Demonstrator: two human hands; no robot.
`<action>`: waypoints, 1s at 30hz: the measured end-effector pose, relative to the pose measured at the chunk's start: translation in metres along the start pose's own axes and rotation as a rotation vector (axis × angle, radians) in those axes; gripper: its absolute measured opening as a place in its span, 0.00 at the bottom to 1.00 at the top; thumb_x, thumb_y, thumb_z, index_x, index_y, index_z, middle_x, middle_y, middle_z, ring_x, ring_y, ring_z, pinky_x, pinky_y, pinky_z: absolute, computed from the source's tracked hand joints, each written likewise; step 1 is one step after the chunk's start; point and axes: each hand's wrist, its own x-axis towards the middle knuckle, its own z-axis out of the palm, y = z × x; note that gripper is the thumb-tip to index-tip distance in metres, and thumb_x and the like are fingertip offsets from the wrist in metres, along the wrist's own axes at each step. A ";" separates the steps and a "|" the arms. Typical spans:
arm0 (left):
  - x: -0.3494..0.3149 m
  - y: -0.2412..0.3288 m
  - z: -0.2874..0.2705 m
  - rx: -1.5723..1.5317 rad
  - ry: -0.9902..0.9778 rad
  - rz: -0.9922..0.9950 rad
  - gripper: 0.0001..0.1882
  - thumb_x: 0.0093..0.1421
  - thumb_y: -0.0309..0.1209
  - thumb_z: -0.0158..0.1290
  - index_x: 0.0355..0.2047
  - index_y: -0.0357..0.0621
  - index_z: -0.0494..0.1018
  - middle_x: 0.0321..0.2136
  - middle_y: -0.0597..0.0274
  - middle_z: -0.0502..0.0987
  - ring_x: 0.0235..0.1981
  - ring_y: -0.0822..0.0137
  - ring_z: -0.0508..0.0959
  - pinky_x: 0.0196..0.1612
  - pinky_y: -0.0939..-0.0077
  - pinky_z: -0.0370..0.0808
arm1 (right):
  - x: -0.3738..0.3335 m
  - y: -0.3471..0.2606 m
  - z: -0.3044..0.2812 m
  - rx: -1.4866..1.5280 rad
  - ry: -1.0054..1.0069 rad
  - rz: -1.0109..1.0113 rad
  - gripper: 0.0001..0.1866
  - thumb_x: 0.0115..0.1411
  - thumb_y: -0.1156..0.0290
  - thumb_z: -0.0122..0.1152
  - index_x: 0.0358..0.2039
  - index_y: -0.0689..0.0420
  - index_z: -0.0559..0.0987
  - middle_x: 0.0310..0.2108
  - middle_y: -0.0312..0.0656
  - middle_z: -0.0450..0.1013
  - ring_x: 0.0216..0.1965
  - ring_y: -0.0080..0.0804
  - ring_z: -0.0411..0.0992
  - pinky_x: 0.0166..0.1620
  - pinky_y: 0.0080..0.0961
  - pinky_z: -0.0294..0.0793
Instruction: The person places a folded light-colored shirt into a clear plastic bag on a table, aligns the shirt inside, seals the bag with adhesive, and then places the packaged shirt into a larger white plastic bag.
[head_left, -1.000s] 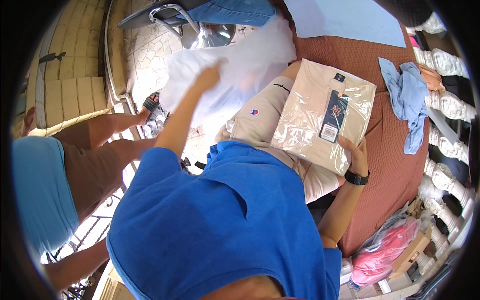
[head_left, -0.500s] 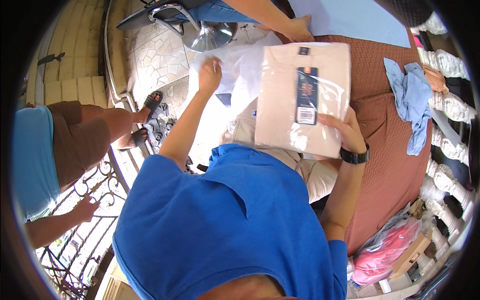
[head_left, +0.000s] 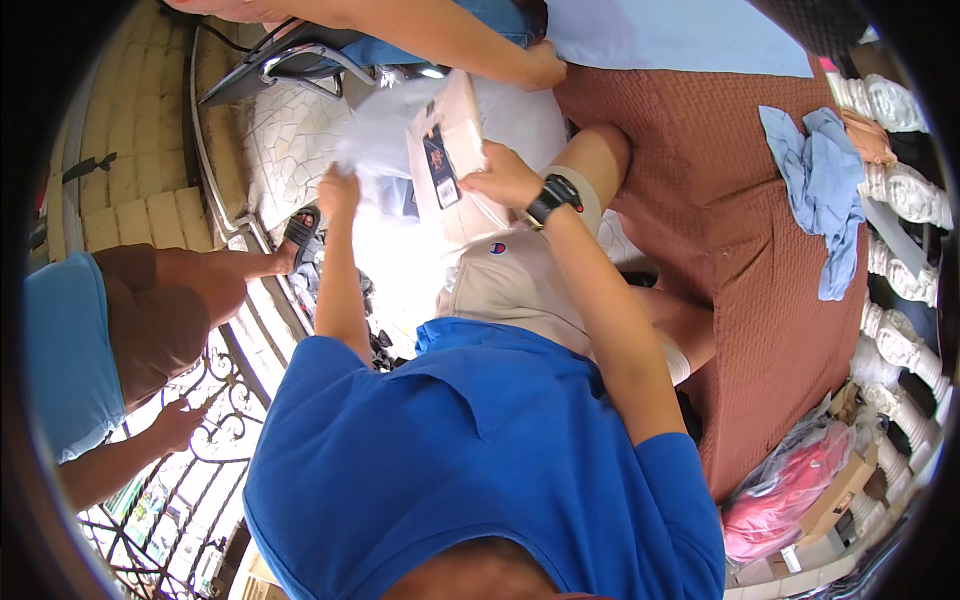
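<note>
My right hand (head_left: 505,178), with a black watch on its wrist, grips the right edge of a folded beige shirt in clear packaging (head_left: 462,128). The package is tilted and carries a dark label on its front. Around and behind it spreads a large translucent plastic bag (head_left: 378,125); how far the package is inside the bag I cannot tell. My left hand (head_left: 340,192) is closed at the bag's left edge, its fingers pinching the thin plastic. Glare washes out the lower part of the bag, near my beige shorts (head_left: 530,285).
A brown-covered table (head_left: 780,370) stands to the right, bearing a light-blue cloth (head_left: 818,190). Another person's arm (head_left: 450,40) reaches across at the top. At left stands a person in brown shorts (head_left: 160,300). Pink bagged goods (head_left: 790,495) lie lower right.
The packaged shirt has moved left and tilted, from over the table's edge to the plastic bag. My left hand has moved left and down. The other person's arm has come further into view.
</note>
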 end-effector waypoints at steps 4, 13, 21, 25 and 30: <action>-0.021 0.015 -0.071 -0.196 0.148 0.180 0.23 0.56 0.39 0.56 0.50 0.42 0.81 0.35 0.37 0.83 0.41 0.38 0.83 0.45 0.48 0.78 | 0.016 -0.009 0.043 -0.354 0.117 0.058 0.30 0.53 0.71 0.61 0.59 0.54 0.72 0.43 0.63 0.79 0.46 0.64 0.77 0.52 0.51 0.78; -0.028 0.019 -0.092 -0.580 0.369 0.330 0.19 0.52 0.27 0.53 0.45 0.34 0.80 0.27 0.40 0.81 0.29 0.41 0.83 0.33 0.60 0.77 | 0.009 -0.034 0.105 -0.510 -0.453 0.014 0.32 0.50 0.67 0.67 0.57 0.59 0.75 0.47 0.60 0.79 0.50 0.55 0.78 0.53 0.44 0.79; -0.064 0.020 -0.137 -0.460 0.221 0.594 0.15 0.54 0.22 0.54 0.42 0.33 0.79 0.28 0.38 0.79 0.31 0.38 0.81 0.35 0.59 0.76 | 0.083 0.011 0.090 -0.064 -0.206 0.438 0.39 0.49 0.65 0.71 0.61 0.65 0.70 0.55 0.58 0.76 0.57 0.50 0.75 0.57 0.38 0.76; -0.082 0.036 -0.149 -0.480 0.151 0.597 0.16 0.54 0.22 0.56 0.44 0.34 0.79 0.31 0.39 0.81 0.33 0.43 0.83 0.37 0.62 0.77 | 0.088 0.046 0.114 0.245 0.147 0.544 0.36 0.50 0.65 0.71 0.58 0.65 0.70 0.58 0.58 0.74 0.59 0.51 0.74 0.56 0.38 0.78; -0.086 0.031 -0.167 -0.577 -0.062 0.444 0.17 0.59 0.23 0.58 0.50 0.33 0.78 0.37 0.48 0.85 0.39 0.67 0.84 0.43 0.71 0.78 | 0.095 0.034 0.123 -0.143 -0.212 0.412 0.39 0.57 0.68 0.61 0.68 0.64 0.61 0.63 0.59 0.68 0.61 0.53 0.72 0.59 0.41 0.76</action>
